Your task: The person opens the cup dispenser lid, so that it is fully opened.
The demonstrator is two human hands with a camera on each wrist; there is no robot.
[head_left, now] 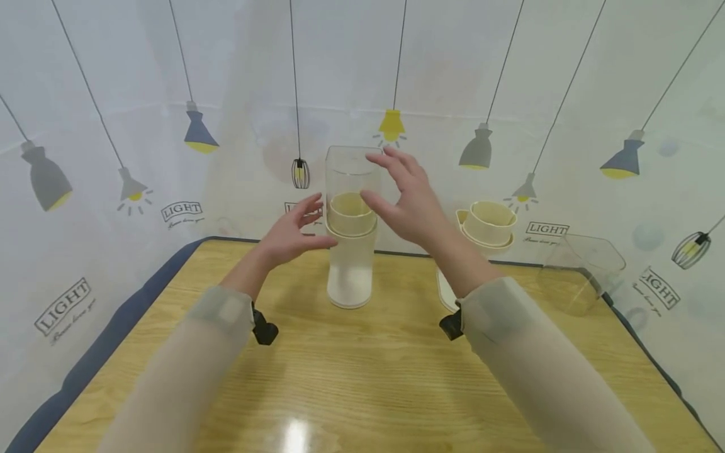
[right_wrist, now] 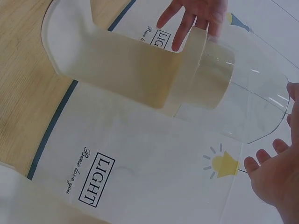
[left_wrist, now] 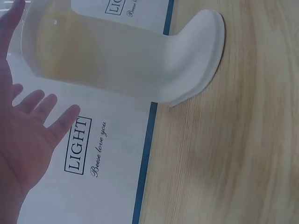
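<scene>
A tall white stand (head_left: pixel 351 270) with a flared foot is upright on the table. Its top carries a cream ring (head_left: pixel 350 225), and a clear plastic container (head_left: pixel 352 165) fits around that ring and rises above it. My left hand (head_left: pixel 290 236) is beside the ring with fingers spread, its thumb overlapping the ring's edge in the head view. On the other side, my right hand (head_left: pixel 412 202) is raised along the container, fingertips right at its upper rim. Both hands have loosely extended fingers and grip nothing. In the right wrist view, the left fingers (right_wrist: pixel 187 21) show behind the ring.
A second white stand with a cream ring top (head_left: pixel 491 223) is at the right, partly hidden by my right forearm. Another clear container (head_left: pixel 580 277) sits at the table's back right corner. A lamp-print curtain (head_left: pixel 243 75) hangs behind the wooden table (head_left: pixel 362 377).
</scene>
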